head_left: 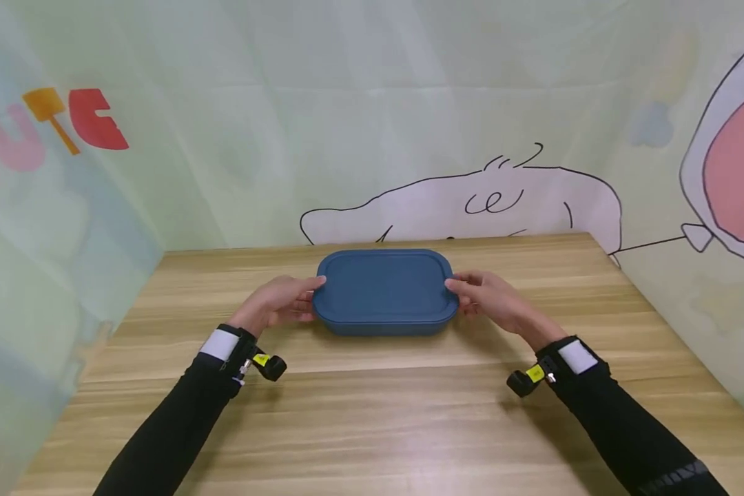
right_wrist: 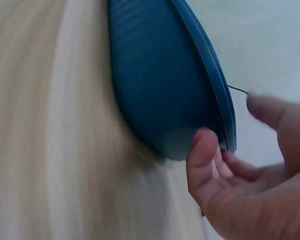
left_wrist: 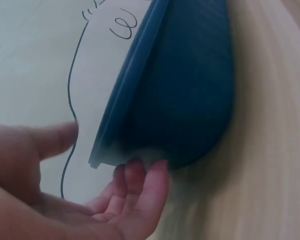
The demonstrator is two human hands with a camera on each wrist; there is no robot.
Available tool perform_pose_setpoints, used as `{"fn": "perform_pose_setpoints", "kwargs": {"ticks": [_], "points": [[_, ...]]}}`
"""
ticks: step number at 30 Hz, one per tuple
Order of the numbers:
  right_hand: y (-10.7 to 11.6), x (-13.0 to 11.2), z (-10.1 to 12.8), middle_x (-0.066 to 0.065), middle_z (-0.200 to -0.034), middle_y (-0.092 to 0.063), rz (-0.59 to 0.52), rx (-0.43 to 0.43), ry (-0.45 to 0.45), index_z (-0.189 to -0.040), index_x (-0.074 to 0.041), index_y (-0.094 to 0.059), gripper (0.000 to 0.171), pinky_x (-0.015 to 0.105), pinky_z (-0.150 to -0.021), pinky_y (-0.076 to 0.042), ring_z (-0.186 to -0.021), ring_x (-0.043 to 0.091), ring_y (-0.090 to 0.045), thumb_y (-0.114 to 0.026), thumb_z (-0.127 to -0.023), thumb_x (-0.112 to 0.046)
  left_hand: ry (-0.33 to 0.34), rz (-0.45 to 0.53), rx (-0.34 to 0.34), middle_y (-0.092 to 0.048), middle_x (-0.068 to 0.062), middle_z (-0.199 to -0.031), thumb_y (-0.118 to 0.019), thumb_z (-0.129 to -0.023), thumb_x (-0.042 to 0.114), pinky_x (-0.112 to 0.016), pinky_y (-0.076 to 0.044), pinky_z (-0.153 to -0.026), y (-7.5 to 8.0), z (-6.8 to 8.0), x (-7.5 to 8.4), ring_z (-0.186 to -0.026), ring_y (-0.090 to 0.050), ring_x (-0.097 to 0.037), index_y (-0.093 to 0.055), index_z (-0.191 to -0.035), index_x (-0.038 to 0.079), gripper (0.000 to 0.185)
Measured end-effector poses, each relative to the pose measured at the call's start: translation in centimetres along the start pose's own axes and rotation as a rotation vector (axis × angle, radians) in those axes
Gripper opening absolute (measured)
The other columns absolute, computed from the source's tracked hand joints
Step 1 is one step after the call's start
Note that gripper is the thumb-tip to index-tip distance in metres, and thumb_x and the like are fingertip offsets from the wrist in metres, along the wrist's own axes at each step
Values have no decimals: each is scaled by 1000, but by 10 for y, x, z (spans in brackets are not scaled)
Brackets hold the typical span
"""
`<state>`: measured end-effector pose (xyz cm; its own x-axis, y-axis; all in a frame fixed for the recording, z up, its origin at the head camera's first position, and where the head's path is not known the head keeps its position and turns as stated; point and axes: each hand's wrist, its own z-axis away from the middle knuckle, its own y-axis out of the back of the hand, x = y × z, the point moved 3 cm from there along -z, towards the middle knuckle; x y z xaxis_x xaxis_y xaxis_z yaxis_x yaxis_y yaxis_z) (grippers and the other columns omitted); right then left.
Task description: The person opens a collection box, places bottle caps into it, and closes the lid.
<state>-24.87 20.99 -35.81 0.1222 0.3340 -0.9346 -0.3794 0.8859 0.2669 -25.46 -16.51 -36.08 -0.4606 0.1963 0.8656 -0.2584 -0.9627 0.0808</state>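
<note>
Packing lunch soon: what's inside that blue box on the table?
The blue box has its lid on, so the contents are hidden. Left hand and right hand touch its ends.

A dark blue lunch box [head_left: 384, 291] is sitting flat on the bench, near the far edge and about midway across. It is a shallow rectangle with rounded corners, its long side running left to right. A matching blue lid [left_wrist: 135, 75] is lying on top of it, its thin rim [right_wrist: 217, 85] sticking out slightly past the ribbed, curved wall [right_wrist: 155, 80] at both ends.
</note>
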Motion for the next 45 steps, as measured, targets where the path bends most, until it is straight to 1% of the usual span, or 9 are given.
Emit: {"fn": "perform_pose_setpoints", "kwargs": {"ticks": [3, 8, 14, 20, 27, 33, 35, 38, 45], "points": [[-1, -5, -8, 7, -93, -50, -57, 57, -30, -138, 11, -48, 49, 27, -75, -54, -82, 16, -56, -54, -109, -28, 3, 39, 73, -59, -10, -106, -61, -105, 32, -31, -57, -80, 2, -6, 6, -89, -61, -18, -60, -124, -2, 39], [-1, -11, -16, 5, -91, -49, -120, 139, -107, -135, 10, -51, 43, 25, -73, -52, -76, 11, -53, -52, -110, -24, 13, 72, 67, -55, -8, -106, -57, -107, 27, -28, -55, -76, 3, -15, 14, -94, -56, -19, -60, -114, 3, 25], [-1, -12, -19, 3, -87, -52, -132, 143, -136, -142, 9, -49, 43, 24, -72, -52, -74, 11, -54, -55, -108, -18, 48, 70, 41, -58, -8, -107, -60, -106, 20, -26, -54, -75, 4, -18, 17, -94, -58, -19, -60, -125, 0, 28], [1, -11, -19, 3, -89, -58, -140, 143, -135, -144, 10, -50, 46, 22, -71, -54, -75, 11, -58, -56, -108, -18, 46, 125, 50, -57, -7, -97, -62, -105, 16, -22, -52, -69, 4, -19, 16, -83, -57, -16, -61, -112, 0, 18], [11, -9, -17, 2, -85, -58, -110, 157, -143, -140, 12, -52, 46, 24, -73, -55, -73, 10, -58, -57, -108, -20, 42, 51, 109, -58, -4, -86, -64, -104, 19, -20, -51, -65, -5, -20, 23, -70, -56, -12, -61, -106, 1, 19], [13, -6, -16, 1, -78, -56, -130, 147, -174, -118, 10, -58, 32, 24, -69, -52, -69, 11, -55, -57, -107, -20, 101, 62, 60, -53, -4, -84, -59, -106, 14, -20, -49, -64, -11, -26, 28, -68, -53, -12, -57, -102, 1, 14], [13, -6, -15, 1, -78, -55, -144, 136, -176, -115, 9, -57, 28, 24, -69, -52, -69, 11, -54, -56, -108, -19, 105, 49, 45, -52, -5, -85, -58, -106, 14, -20, -48, -63, -12, -26, 28, -69, -53, -13, -57, -103, 0, 14], [13, -5, -11, 1, -78, -53, -168, 114, -176, -113, 9, -56, 25, 24, -68, -51, -70, 11, -53, -55, -108, -16, 94, 47, 34, -52, -7, -88, -59, -106, 13, -22, -49, -62, -12, -22, 25, -71, -53, -14, -58, -106, -2, 15], [7, 3, 5, 1, -77, -55, -175, 43, -143, -108, 10, -58, 23, 25, -68, -52, -69, 11, -55, -54, -107, -13, 35, 61, -19, -55, -7, -85, -59, -106, 12, -23, -50, -65, -14, -2, 4, -73, -54, -15, -61, -104, -4, 16]]}}
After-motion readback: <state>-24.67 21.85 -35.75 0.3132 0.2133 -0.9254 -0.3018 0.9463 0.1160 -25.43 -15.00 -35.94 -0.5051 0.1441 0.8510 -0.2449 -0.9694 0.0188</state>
